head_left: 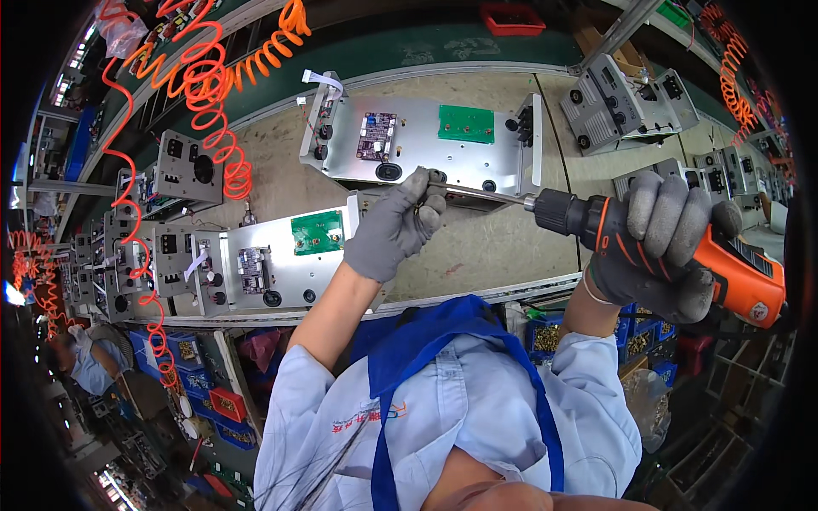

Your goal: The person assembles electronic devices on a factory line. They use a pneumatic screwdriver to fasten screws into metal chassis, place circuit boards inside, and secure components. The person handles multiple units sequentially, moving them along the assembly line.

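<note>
The bench (503,243) is carrying an open metal case (426,152), inside facing up, presumably for easy reach. Beside it, the orange drill (743,277) is resting sideways in the right hand's (669,226) firm grip! The left hand (394,228) is pinching the long bit's (486,194) end, seemingly steadying it.

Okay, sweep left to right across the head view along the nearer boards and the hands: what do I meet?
Nearer component-filled circuit board, nearer green circuit board, gloved left hand, long driver bit, gloved right hand gripping the orange-and-black power driver.
</note>
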`<state>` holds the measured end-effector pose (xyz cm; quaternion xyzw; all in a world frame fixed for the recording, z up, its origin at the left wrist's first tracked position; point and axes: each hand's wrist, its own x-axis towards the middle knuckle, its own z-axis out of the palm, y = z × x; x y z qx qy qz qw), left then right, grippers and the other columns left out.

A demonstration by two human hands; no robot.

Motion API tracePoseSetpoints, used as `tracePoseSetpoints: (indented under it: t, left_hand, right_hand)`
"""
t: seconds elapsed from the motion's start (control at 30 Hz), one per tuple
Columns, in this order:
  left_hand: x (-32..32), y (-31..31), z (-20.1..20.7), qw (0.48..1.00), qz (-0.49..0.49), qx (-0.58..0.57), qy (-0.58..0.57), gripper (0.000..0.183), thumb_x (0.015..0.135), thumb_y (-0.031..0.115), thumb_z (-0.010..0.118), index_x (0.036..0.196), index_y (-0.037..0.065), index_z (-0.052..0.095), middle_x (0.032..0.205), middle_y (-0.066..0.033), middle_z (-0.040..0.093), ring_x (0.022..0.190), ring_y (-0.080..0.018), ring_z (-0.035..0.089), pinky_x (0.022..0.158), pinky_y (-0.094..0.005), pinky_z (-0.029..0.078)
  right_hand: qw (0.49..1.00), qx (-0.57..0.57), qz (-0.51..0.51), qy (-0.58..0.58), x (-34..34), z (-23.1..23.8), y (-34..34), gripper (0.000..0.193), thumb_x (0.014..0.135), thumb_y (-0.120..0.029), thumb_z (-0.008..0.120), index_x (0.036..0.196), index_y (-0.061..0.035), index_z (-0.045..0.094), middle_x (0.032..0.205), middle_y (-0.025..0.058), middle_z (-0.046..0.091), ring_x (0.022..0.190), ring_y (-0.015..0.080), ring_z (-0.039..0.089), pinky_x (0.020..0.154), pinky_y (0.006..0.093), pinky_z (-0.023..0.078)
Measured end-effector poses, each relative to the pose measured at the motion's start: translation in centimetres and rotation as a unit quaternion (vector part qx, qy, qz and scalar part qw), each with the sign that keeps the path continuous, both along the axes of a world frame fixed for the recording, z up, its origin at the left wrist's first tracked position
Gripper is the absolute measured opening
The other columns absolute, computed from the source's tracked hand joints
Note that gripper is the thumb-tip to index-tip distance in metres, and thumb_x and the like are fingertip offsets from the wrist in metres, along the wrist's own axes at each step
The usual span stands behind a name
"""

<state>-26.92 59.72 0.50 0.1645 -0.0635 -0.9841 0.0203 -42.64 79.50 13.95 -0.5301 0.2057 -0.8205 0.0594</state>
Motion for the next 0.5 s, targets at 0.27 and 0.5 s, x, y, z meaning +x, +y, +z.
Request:
tracePoseSetpoints:
  t: [0.27,0.5]
  left_hand:
    - [-4.7,-2.4,1.9,0.996,-0.052,-0.055,0.036,0.023,0.098,0.016,0.049,0.111,-0.002,0.048,0.091,-0.0039,0.049,0.075,-0.0103,0.051,0.058,-0.0174,0.049]
    - [-10.6,-4.6,1.3,0.970,-0.136,-0.186,0.077,0.043,0.093,0.036,0.056,0.106,-0.005,0.053,0.087,-0.0062,0.056,0.072,-0.0072,0.058,0.057,-0.0146,0.053]
  right_hand:
    - [0.992,-0.029,-0.069,-0.101,-1.5,0.9,-0.4,0.043,0.069,-0.026,0.064,0.108,-0.0095,0.055,0.062,-0.0084,0.043,0.053,0.0055,0.041,0.055,0.0228,0.036]
    - [0.975,0.004,-0.198,-0.096,-4.3,1.3,-1.0,0.043,0.068,-0.032,0.063,0.104,-0.0103,0.053,0.063,-0.0051,0.040,0.056,0.0087,0.037,0.057,0.0256,0.032]
